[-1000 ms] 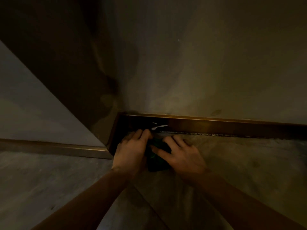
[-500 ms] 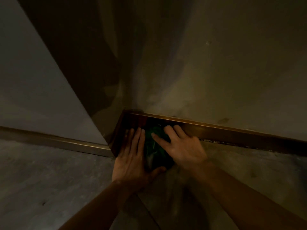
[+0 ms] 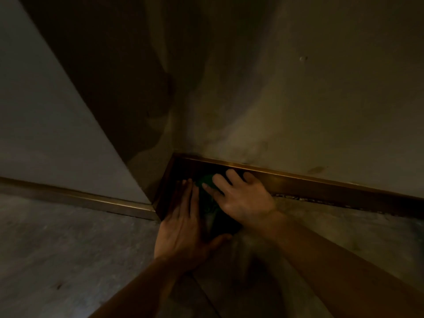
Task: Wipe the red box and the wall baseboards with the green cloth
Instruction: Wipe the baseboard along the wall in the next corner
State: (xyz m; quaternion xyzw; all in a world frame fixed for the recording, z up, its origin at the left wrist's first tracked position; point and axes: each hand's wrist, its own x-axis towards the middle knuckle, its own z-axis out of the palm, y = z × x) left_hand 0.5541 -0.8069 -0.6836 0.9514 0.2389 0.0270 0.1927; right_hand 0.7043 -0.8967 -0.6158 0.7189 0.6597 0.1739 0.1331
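A dark green cloth (image 3: pixel 210 198) lies in the corner where two brown baseboards (image 3: pixel 321 187) meet, mostly hidden in shadow between my hands. My right hand (image 3: pixel 238 196) presses flat on the cloth, its fingertips reaching the baseboard's top edge. My left hand (image 3: pixel 183 223) lies flat against the cloth's left side, fingers pointing at the corner, thumb tucked under the cloth's near edge. No red box is in view.
A projecting wall corner (image 3: pixel 137 175) stands at left, with another strip of baseboard (image 3: pixel 75 198) running along its foot. The grey concrete floor (image 3: pixel 68 260) spreads to the left and right. The plaster wall (image 3: pixel 298 111) above is stained.
Both hands have pushed the cloth forward from the floor up onto the baseboard in the corner. The left hand has flattened, fingers now extended.
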